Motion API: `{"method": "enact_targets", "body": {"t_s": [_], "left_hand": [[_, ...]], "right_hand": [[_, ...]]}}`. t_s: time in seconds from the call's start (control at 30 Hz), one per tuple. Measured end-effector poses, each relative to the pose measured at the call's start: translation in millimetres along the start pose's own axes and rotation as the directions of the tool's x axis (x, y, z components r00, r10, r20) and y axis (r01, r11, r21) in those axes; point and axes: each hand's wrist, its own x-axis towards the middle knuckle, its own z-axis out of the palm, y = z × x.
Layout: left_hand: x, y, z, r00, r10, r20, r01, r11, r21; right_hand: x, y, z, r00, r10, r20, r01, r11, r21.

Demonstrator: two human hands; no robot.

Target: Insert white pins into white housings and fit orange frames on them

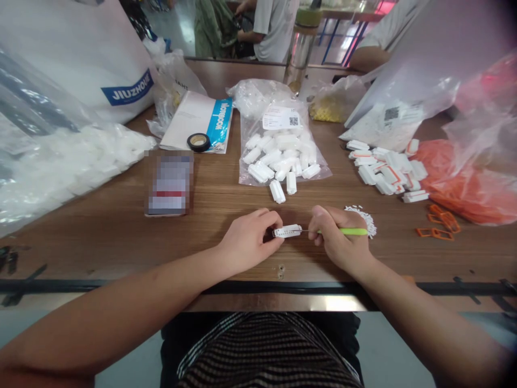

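Note:
Between the thumb and fingers of my left hand (250,237) is a white plastic connector housing (288,231) with rows of small holes, held just over the table. My right hand (337,234) is closed around a thin tool with a bright green handle (355,231). Its slim metal shaft points left and reaches the right end of the housing; whether the tip is inside a hole I cannot tell. Beside and partly behind my right hand lies a heap of tiny white pieces (369,223). Two loose white housings (277,191) lie beyond my hands.
A clear bag (246,173) spills white housings at the centre back. Housings with orange parts (391,172) are piled right, near orange frames (444,234) and an orange-filled bag (464,183). Left are a phone (169,183), black tape (198,141), a notebook (186,118) and big bags.

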Motion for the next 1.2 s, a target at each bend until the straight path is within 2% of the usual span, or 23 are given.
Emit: {"method": "enact_targets", "body": {"t_s": [0.1,0.23,0.43,0.63,0.83,1.2], "left_hand": [[-0.2,-0.6,0.1,1.000,0.002,0.001,-0.002,1.000,0.002],[0.0,-0.9,0.4,1.000,0.002,-0.001,-0.002,1.000,-0.002],[0.4,-1.3,0.5,1.000,0.005,-0.003,-0.005,1.000,0.002],[0.1,-1.9,0.9,1.000,0.008,-0.014,-0.008,1.000,0.002],[-0.1,-2.6,0.9,1.000,0.013,-0.007,-0.013,1.000,0.008],[1.0,-3.5,1.7,1.000,0.014,-0.009,-0.014,1.000,0.006]], "right_hand": [[-0.6,1.3,0.3,1.000,0.018,-0.013,-0.017,0.999,0.047],[0.5,2.0,0.1,1.000,0.020,0.013,-0.021,1.000,0.022],[2.1,4.8,0.1,0.999,0.045,-0.008,-0.044,0.997,0.055],[2.0,4.5,0.3,1.000,0.007,0.012,-0.007,1.000,0.007],[4.2,4.8,-2.2,0.995,0.041,-0.088,-0.032,0.995,0.096],[4.8,2.2,-1.5,0.999,0.032,-0.038,-0.032,0.999,0.013]]}}
